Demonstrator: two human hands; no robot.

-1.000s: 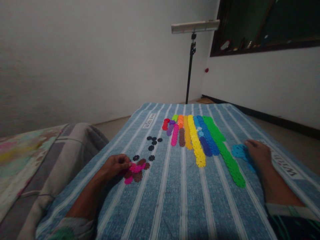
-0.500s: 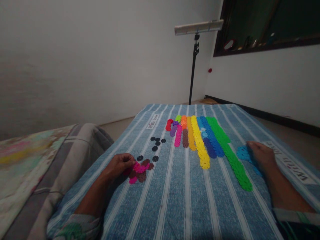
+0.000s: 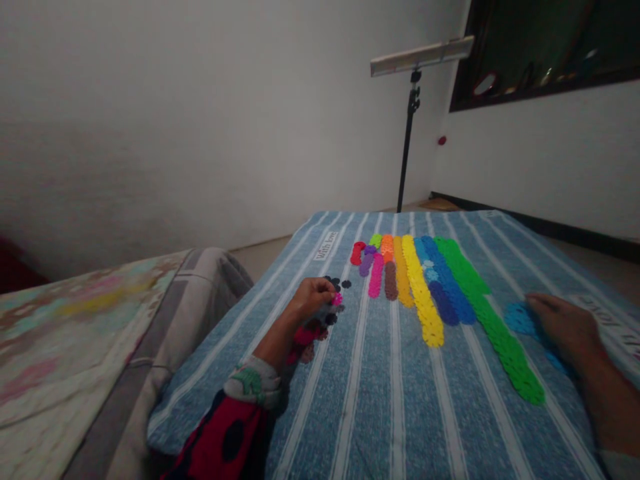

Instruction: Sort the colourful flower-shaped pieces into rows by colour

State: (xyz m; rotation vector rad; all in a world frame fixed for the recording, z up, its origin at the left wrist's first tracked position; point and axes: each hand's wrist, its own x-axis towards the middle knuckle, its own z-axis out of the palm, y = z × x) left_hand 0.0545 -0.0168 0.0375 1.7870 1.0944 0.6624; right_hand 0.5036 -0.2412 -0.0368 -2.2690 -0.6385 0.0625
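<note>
My left hand (image 3: 314, 298) is closed in a pinch on a small pink flower-shaped disc (image 3: 338, 299), held above the cloth. Beneath the wrist lies a loose pile of pink and brown discs (image 3: 306, 339), partly hidden by the arm. Several black discs (image 3: 346, 284) are scattered around the fingers. Over on the right, my right hand (image 3: 570, 330) has its fingers stretched out above light blue discs (image 3: 519, 319), covering part of them; its thumb is hidden. Between the hands lie overlapping rows of discs, among them a pink row (image 3: 375, 277), a yellow row (image 3: 423, 287) and a long green row (image 3: 510, 353).
A blue striped cloth (image 3: 365, 413) with "With love" labels covers the surface. Left of it stands something draped with a grey and patterned cover (image 3: 130, 313). A black stand (image 3: 407, 147) carrying a light bar (image 3: 423, 57) rises behind the far edge, near the wall.
My left hand has moved forward and away from the pink and brown pile, with a pink disc in its fingers. My right hand's fingers have straightened over the light blue discs. The view has turned left.
</note>
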